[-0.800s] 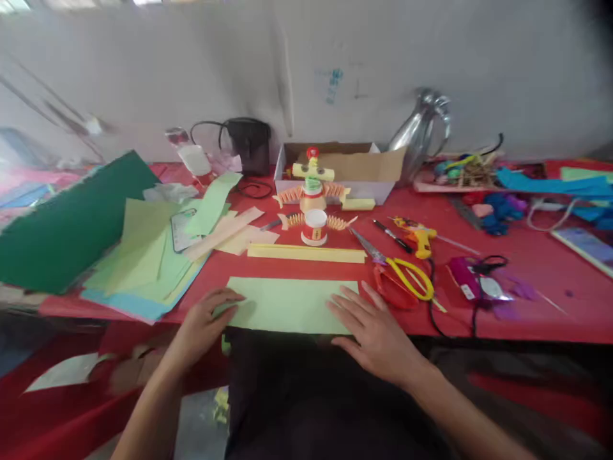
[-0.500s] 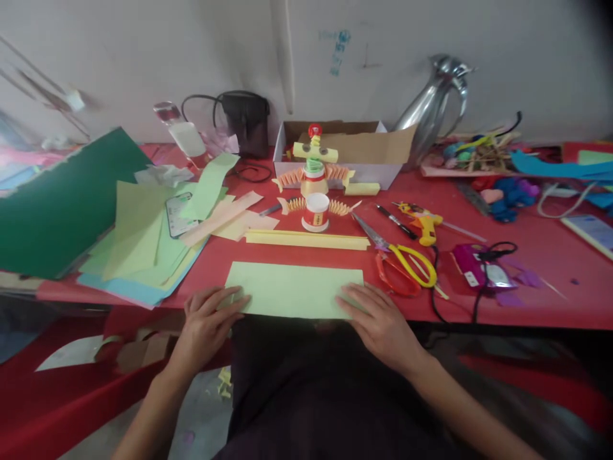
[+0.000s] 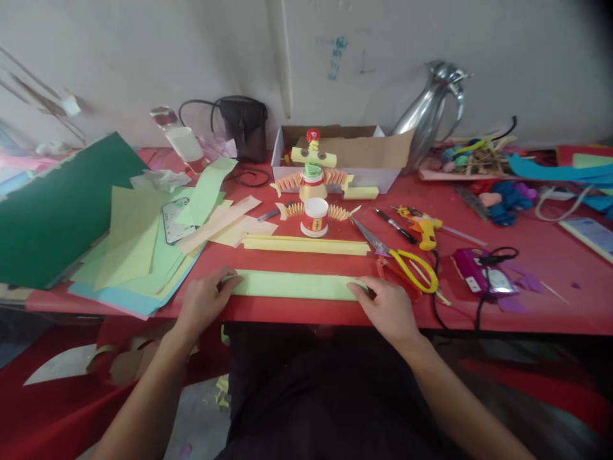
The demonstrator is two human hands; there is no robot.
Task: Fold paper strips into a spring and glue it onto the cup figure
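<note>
A light green sheet of paper (image 3: 293, 285) lies crosswise at the table's front edge, folded into a narrow strip. Its left end is pinched between the thumb and fingers of my left hand (image 3: 204, 299). My right hand (image 3: 387, 306) grips the right end the same way. Just beyond it lies a folded yellow paper strip (image 3: 306, 245). Behind that stands a white and red paper cup (image 3: 315, 217) with pleated paper arms, and farther back a paper figure (image 3: 313, 169) with a yellow tube for a head.
Yellow-handled scissors (image 3: 396, 252), red-handled pliers (image 3: 390, 271), a pen (image 3: 395, 225) and a yellow glue gun (image 3: 424, 229) lie to the right. Coloured sheets (image 3: 129, 249) and a phone (image 3: 176, 220) are on the left. At the back are an open box (image 3: 342, 176) and a metal jug (image 3: 428, 108).
The green paper has gone from a wide flat sheet to a narrow folded strip. Both hands have closed from lying flat on the sheet to pinching its ends.
</note>
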